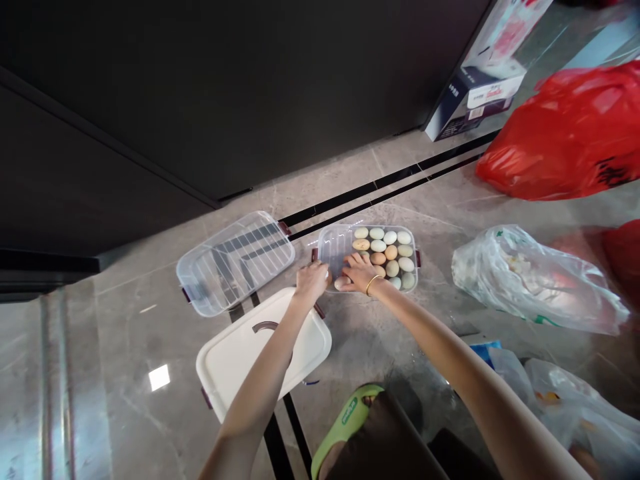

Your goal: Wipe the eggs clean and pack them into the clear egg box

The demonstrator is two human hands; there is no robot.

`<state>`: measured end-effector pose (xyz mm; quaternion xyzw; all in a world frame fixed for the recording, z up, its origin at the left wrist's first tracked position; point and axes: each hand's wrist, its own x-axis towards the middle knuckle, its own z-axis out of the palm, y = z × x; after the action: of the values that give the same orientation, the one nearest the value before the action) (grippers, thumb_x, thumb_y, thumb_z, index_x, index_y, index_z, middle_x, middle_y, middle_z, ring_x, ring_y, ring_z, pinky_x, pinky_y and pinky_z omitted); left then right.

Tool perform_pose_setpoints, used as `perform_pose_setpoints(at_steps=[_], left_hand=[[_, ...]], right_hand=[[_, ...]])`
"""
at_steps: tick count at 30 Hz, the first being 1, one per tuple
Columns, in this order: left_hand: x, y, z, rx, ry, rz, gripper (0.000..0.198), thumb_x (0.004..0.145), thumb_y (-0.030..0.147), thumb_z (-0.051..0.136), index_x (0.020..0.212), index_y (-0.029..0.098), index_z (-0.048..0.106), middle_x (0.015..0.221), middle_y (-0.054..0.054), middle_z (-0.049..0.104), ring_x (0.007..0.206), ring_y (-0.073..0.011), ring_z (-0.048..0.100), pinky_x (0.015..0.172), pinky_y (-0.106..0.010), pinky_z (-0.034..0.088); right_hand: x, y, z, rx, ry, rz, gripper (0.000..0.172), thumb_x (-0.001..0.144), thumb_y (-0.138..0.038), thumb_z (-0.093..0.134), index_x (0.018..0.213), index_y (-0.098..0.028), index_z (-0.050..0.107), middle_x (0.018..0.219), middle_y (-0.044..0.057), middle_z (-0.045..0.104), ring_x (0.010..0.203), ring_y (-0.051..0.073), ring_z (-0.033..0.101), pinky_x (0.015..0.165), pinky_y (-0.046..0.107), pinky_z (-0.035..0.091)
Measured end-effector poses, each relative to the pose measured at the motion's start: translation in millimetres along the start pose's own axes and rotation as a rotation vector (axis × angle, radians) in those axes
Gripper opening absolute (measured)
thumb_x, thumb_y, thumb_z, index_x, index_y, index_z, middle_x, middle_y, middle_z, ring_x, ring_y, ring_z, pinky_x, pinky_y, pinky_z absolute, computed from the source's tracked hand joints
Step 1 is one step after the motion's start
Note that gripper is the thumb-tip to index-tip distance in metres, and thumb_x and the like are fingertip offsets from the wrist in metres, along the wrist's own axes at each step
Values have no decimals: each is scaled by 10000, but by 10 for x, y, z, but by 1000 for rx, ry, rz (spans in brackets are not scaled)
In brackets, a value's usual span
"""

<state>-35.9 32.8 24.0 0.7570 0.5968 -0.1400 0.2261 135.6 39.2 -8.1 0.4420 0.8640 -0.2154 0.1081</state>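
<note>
A clear plastic container [331, 241] with rounded corners lies flat and uncovered on the grey floor [370, 333], a maroon clip [419, 259] at its right short edge. Whole eggs [390, 237], whitish, pale green, tan and light brown, lie on their sides in rows towards that edge. A yellowish speckled egg [361, 245] sits second from the far long edge; a pale egg [343, 283] lies by the near one.

From well above, 1 head-worn camera looks forward and down at eggs [391, 253].
</note>
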Motion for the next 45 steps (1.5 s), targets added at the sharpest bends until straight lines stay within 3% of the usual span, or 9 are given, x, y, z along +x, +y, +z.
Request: perform_pose_setpoints(at_steps=[7,13,19,27,32,41,45], left_hand=[[-14,65,78,-22,37,4,270,855,122,465,988,124,701,992,-200,695,1008,-336,654,858,-434,490],[99,-51,136,-134,101,91,389,822,88,513,1155,224,659,1181,-125,675,1128,-280,608,996,-410,431],[312,-41,174,-253,107,200,456,804,71,536,1202,260,653,1292,-66,635,1184,-248,582,1081,-393,374],[558,-104,146,-407,-37,288,474,780,196,594,1248,251,643,1239,-56,673,1135,-244,626,988,-327,463],[642,-143,58,-513,-173,345,520,688,121,586,1194,201,676,1176,-50,705,1036,-211,673,907,-268,506],[758,-102,101,-705,-183,311,668,624,53,546,1286,138,592,1275,-87,648,1069,-195,659,919,-270,516],[664,-112,51,-756,-94,217,613,658,75,569,1270,108,589,1309,-101,624,1146,-190,619,954,-241,488]], right_hand=[[-49,-32,23,-72,52,0,442,829,-517,652,1026,-125,704,1243,146,528,1186,310,374,973,448,309],[-48,-52,11,-28,40,73,437,799,-549,666,990,-160,728,1200,141,549,1167,318,382,951,459,313],[-99,-4,75,19,48,101,453,793,-566,663,1004,-171,727,1219,122,551,1175,309,382,951,455,318],[-281,-26,86,115,150,141,357,872,-472,596,1107,-216,685,1251,93,554,1189,280,392,954,436,311],[-386,-2,74,168,242,188,353,919,-449,535,1157,-223,665,1243,94,568,1198,270,396,987,411,299],[-207,-72,72,143,244,275,457,899,-384,549,1326,-222,548,1389,109,460,1256,301,348,1005,445,304],[-149,-97,93,109,212,286,356,914,-369,511,1221,-218,610,1399,115,453,1258,306,346,977,452,328]])
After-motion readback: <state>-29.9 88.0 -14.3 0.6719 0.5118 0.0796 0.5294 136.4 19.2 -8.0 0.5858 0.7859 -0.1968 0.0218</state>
